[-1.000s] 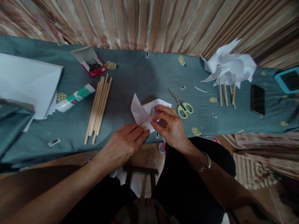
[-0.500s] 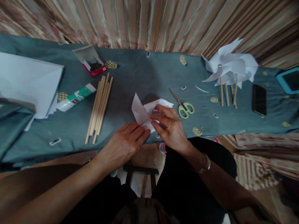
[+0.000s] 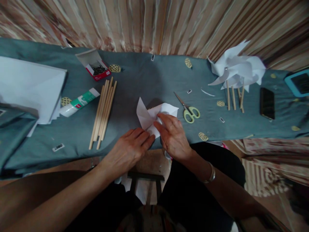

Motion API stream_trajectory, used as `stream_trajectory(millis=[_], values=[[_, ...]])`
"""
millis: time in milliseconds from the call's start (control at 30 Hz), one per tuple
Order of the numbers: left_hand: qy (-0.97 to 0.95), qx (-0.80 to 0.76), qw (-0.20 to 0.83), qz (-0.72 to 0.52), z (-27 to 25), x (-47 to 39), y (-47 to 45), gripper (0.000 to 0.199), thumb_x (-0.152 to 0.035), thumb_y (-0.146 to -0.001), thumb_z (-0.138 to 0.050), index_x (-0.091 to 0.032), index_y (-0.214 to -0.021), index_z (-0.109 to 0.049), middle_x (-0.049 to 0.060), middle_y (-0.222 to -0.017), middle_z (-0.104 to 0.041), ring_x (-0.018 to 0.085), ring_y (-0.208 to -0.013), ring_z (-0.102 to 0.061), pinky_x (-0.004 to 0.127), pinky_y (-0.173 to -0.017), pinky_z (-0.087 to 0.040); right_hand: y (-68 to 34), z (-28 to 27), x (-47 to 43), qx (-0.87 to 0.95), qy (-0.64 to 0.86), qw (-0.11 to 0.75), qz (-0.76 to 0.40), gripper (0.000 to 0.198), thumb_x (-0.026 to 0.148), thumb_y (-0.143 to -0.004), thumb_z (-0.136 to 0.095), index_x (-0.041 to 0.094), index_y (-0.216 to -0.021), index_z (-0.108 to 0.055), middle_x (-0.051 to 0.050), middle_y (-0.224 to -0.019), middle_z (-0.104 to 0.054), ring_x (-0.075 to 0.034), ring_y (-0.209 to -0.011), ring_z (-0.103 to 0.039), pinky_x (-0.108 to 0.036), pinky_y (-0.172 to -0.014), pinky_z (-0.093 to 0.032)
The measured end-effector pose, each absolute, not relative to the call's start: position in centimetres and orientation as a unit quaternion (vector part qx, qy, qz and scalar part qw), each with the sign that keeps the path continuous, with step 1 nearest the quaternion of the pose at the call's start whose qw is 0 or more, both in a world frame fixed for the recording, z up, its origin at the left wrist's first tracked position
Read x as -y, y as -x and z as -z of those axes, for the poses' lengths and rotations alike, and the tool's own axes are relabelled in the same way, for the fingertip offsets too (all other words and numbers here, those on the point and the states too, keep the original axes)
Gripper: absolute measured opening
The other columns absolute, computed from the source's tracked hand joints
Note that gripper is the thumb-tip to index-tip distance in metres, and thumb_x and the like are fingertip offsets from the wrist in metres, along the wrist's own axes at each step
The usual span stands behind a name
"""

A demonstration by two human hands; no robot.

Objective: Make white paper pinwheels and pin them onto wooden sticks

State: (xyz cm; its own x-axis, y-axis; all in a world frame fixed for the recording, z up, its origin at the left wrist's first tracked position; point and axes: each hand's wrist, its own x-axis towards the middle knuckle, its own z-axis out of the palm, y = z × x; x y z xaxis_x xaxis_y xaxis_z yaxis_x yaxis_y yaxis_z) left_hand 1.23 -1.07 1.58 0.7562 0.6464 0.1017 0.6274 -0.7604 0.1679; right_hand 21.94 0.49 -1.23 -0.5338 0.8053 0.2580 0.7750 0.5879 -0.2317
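A white paper pinwheel (image 3: 144, 115), partly folded, lies on the cloth at the middle, one pointed flap standing up at its left. My left hand (image 3: 131, 145) grips its near edge, fingers close together, fingertips on the paper. Over the right side, my right hand (image 3: 174, 135) pinches paper near the pinwheel's centre between thumb and fingers; the exact spot under the fingertips is hidden. Green-handled scissors (image 3: 190, 113) lie just right of the paper. To the left, several wooden sticks (image 3: 103, 112) lie side by side.
Left of the sticks are a glue tube (image 3: 79, 102), an open red box of small metal pieces (image 3: 98, 72) and a stack of white paper (image 3: 31, 83). On the right lie white pinwheels on sticks (image 3: 241, 69), a dark phone (image 3: 267, 103) and a blue-framed device (image 3: 299, 83). A curtain (image 3: 145, 25) hangs behind.
My right hand has shifted slightly left, its fingers drawing together into a pinch at the pinwheel's centre. My left hand stays on the near edge.
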Motion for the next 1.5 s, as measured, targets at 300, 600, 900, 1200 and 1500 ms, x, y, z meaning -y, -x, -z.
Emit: stream_trajectory(millis=[300, 600, 900, 1200, 1500], values=[[-0.933, -0.340, 0.047, -0.107, -1.2, 1.0, -1.6, 0.025, -0.010, -0.092, -0.052, -0.010, -0.114, -0.063, 0.011, -0.102, -0.069, 0.024, -0.090, -0.065, 0.037, -0.075, -0.056, -21.6, 2.1, -0.8, 0.873, 0.440, 0.210, -0.009, 0.033, 0.017, -0.098, -0.037, 0.017, -0.115, -0.066, -0.014, -0.133, -0.059, -0.029, -0.125, -0.049, -0.046, -0.100, -0.047], [-0.934, -0.342, 0.027, -0.098, -1.2, 0.8, -2.2, 0.018, -0.010, -0.093, -0.052, -0.011, -0.104, -0.066, 0.010, -0.099, -0.069, 0.023, -0.088, -0.064, 0.035, -0.076, -0.055, -21.4, 2.2, -0.9, 0.870, 0.451, 0.197, -0.040, 0.035, 0.016, -0.096, -0.039, 0.017, -0.116, -0.068, -0.013, -0.135, -0.059, -0.029, -0.126, -0.049, -0.047, -0.100, -0.046], [-0.935, -0.341, 0.031, -0.089, -1.5, 0.7, -2.3, 0.018, -0.009, -0.092, -0.051, -0.012, -0.103, -0.066, 0.010, -0.100, -0.068, 0.022, -0.088, -0.063, 0.036, -0.075, -0.055, -24.0, -0.1, -2.5, 0.822, 0.483, 0.277, -0.122, 0.040, 0.014, -0.093, -0.039, 0.019, -0.118, -0.070, -0.010, -0.129, -0.066, -0.024, -0.118, -0.058, -0.048, -0.103, -0.049], [-0.935, -0.334, -0.011, -0.115, -1.3, -0.6, -1.3, 0.019, -0.007, -0.092, -0.051, -0.012, -0.102, -0.067, 0.009, -0.099, -0.069, 0.023, -0.086, -0.064, 0.036, -0.073, -0.056, -25.7, -0.1, -5.7, 0.820, 0.509, 0.230, -0.124, 0.042, 0.026, -0.096, -0.045, 0.010, -0.132, -0.060, -0.016, -0.128, -0.068, -0.027, -0.120, -0.063, -0.046, -0.106, -0.047], [-0.916, -0.378, -0.031, -0.132, -1.3, -3.2, 0.8, 0.023, -0.010, -0.095, -0.047, -0.013, -0.101, -0.068, 0.012, -0.105, -0.070, 0.026, -0.097, -0.063, 0.042, -0.083, -0.057, -26.2, -1.5, -3.4, 0.709, 0.609, 0.235, -0.268, 0.043, 0.034, -0.086, -0.062, 0.014, -0.124, -0.066, -0.001, -0.072, -0.070, -0.014, -0.057, -0.060, -0.029, -0.061, -0.050]])
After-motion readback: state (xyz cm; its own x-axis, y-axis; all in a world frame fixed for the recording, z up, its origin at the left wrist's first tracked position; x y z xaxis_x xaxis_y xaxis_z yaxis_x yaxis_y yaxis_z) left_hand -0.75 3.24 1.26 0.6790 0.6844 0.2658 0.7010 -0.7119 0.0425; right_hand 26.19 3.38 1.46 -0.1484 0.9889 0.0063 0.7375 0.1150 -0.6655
